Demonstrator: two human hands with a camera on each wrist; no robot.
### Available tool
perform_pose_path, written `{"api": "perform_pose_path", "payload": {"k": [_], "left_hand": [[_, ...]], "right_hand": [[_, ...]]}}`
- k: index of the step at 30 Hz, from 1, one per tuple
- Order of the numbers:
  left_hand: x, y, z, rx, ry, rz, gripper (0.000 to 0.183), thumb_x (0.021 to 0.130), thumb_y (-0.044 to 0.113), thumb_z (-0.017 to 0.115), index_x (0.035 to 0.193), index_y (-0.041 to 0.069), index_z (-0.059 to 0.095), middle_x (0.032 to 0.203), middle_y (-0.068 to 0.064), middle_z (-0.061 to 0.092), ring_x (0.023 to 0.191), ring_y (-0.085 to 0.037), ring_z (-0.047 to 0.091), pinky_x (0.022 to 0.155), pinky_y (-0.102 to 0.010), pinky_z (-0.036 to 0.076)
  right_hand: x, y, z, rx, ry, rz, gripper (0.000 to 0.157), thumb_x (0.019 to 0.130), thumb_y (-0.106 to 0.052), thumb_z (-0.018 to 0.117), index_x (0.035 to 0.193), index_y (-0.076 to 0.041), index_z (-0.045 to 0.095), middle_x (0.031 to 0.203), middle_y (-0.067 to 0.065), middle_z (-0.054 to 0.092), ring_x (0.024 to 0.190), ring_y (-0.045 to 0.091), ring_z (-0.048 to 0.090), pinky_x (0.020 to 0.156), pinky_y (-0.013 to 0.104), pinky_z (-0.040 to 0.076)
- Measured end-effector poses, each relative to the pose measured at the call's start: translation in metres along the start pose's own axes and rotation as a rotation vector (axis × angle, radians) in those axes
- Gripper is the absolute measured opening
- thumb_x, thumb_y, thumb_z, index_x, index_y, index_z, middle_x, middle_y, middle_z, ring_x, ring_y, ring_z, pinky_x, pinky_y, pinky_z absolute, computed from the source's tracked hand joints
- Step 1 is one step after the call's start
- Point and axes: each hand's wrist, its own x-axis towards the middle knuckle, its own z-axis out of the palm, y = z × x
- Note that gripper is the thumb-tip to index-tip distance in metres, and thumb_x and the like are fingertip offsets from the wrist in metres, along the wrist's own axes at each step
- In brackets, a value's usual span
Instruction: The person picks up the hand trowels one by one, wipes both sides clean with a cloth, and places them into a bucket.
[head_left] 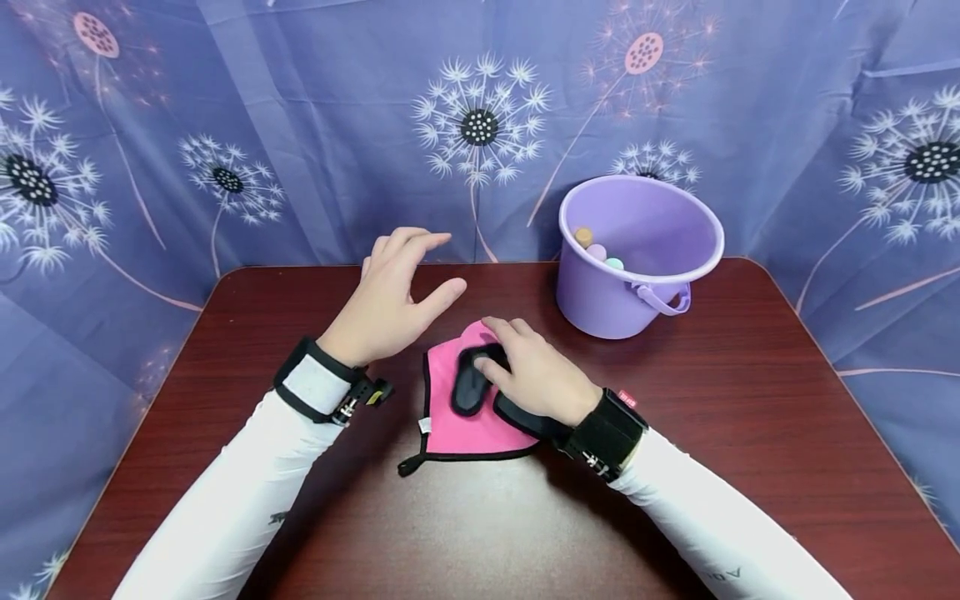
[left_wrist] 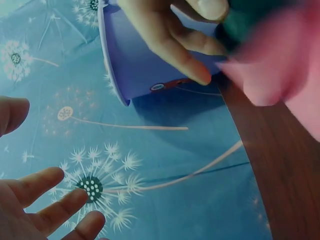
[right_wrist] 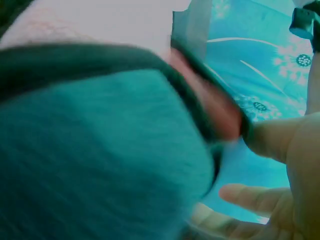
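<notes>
A pink pot holder with black trim, black pads and a hanging loop is in the middle of the head view, over the table. My right hand grips its upper right part, thumb on the black area and fingers reaching over the far edge. Close up in the right wrist view, the pot holder is blurred and covers much of the hand's work. To its left, my left hand is raised above the table, fingers extended and thumb apart, touching nothing. In the left wrist view its fingers are spread.
Behind and right of the pot holder, a purple bucket with a handle stands on the dark red wooden table. Several small rounded pieces in tan, pink and mint lie inside it. A blue dandelion-print cloth hangs around the back and sides.
</notes>
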Motion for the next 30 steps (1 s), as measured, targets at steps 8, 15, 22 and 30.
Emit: {"api": "perform_pose_path", "payload": {"k": [8,15,22,30], "left_hand": [[-0.019,-0.006,-0.003,0.006,0.013,-0.018,0.064,0.1,0.045,0.071,0.152,0.01,0.056,0.149,-0.012,0.049,0.137,-0.034,0.041,0.107,-0.06,0.032],[-0.034,-0.008,-0.008,0.054,0.023,-0.038,0.065,0.099,0.044,0.073,0.152,0.011,0.055,0.149,-0.014,0.049,0.138,-0.035,0.04,0.104,-0.061,0.031],[-0.047,-0.009,-0.013,0.121,0.025,-0.054,0.069,0.097,0.046,0.075,0.153,0.012,0.054,0.15,-0.014,0.048,0.138,-0.036,0.04,0.101,-0.061,0.032],[-0.061,-0.009,-0.017,0.207,0.029,-0.033,0.07,0.097,0.043,0.076,0.153,0.008,0.053,0.15,-0.016,0.047,0.136,-0.039,0.04,0.103,-0.066,0.031]], "right_hand": [[-0.01,0.005,-0.006,-0.016,0.022,-0.013,0.064,0.105,-0.04,0.066,0.156,-0.004,0.05,0.137,0.016,0.059,0.122,0.027,0.06,0.107,0.045,0.049],[-0.019,0.009,-0.019,-0.025,0.063,-0.039,0.062,0.104,-0.041,0.069,0.152,-0.005,0.054,0.138,0.014,0.059,0.122,0.024,0.06,0.106,0.043,0.05],[-0.027,0.011,-0.029,-0.03,0.098,-0.074,0.062,0.103,-0.043,0.07,0.15,-0.006,0.056,0.137,0.011,0.059,0.122,0.022,0.061,0.106,0.042,0.049],[-0.037,0.019,-0.04,-0.114,0.118,-0.104,0.06,0.104,-0.05,0.066,0.152,-0.015,0.057,0.143,0.004,0.058,0.129,0.024,0.058,0.106,0.049,0.049]]}}
